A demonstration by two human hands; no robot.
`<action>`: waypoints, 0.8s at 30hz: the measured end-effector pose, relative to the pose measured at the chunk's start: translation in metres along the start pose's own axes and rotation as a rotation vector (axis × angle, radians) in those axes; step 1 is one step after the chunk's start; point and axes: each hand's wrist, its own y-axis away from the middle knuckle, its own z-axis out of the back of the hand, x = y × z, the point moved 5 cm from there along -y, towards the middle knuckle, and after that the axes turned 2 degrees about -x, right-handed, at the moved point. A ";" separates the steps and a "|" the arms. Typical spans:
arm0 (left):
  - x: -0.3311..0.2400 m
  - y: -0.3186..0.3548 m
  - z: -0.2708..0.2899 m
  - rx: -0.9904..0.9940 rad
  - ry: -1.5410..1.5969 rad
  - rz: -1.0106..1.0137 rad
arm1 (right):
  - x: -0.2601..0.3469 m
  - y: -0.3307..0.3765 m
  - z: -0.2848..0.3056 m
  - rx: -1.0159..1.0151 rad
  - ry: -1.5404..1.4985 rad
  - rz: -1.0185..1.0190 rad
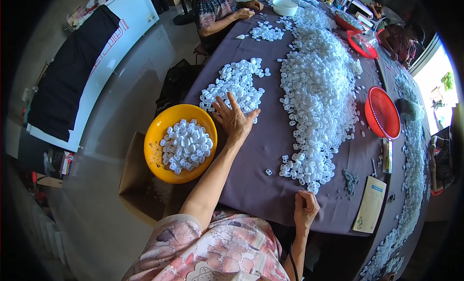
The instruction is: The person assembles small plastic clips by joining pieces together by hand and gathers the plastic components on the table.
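Note:
My left hand (235, 120) is open, its fingers spread over the near edge of a loose pile of small white plastic pieces with holes (238, 80). Just left of that wrist, a yellow bowl (152, 124) holds more white plastic pieces (187, 145). My right hand (305, 208) is closed at the near tip of a long, deep heap of the same white pieces (314, 73). Its fingers are curled together, and whatever they may hold is hidden. One stray piece (268, 172) lies apart, left of the heap's near end.
On the dark tablecloth (258, 194) stand a red basket (382, 113), a booklet (370, 203) and a white bowl (285, 8). A cardboard box (140, 194) is below the yellow bowl. One person (217, 15) sits at the far left side; others are across the table.

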 end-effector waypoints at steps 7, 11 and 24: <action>-0.003 -0.016 -0.018 0.010 -0.009 0.014 | 0.004 -0.002 0.000 -0.007 0.005 0.009; -0.009 -0.022 -0.020 -0.001 -0.028 -0.020 | 0.003 -0.001 0.000 -0.016 0.006 0.027; -0.014 -0.029 -0.003 -0.096 0.073 -0.105 | 0.002 -0.001 -0.001 -0.016 0.035 0.032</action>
